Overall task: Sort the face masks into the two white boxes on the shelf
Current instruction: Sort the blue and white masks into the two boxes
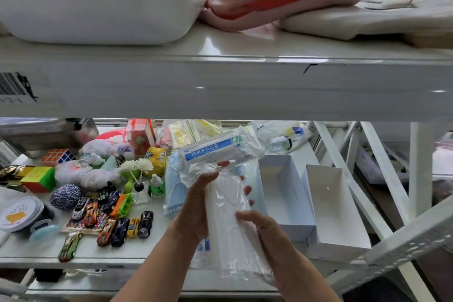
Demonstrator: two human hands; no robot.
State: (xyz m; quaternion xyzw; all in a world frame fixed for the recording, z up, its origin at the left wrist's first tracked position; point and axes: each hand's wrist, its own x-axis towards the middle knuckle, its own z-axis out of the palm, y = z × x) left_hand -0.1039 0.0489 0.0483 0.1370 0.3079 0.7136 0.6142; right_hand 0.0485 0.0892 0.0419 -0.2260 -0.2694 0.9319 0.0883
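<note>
Shelf (137, 256) crowded at 9 o'clock with toy cars (117, 225). Two white boxes (316, 206) at 3 o'clock, open tops, both look empty. Mask pack (214, 151) at 12 o'clock: blue label "医用外科口罩". Both hands clamp clear bag of white masks (232, 225) at centre: left hand (196, 206) on upper left edge, right hand (267, 230) on lower right edge.

Both hands, left (196, 206) and right (267, 233), raised, fingers curled.
</note>
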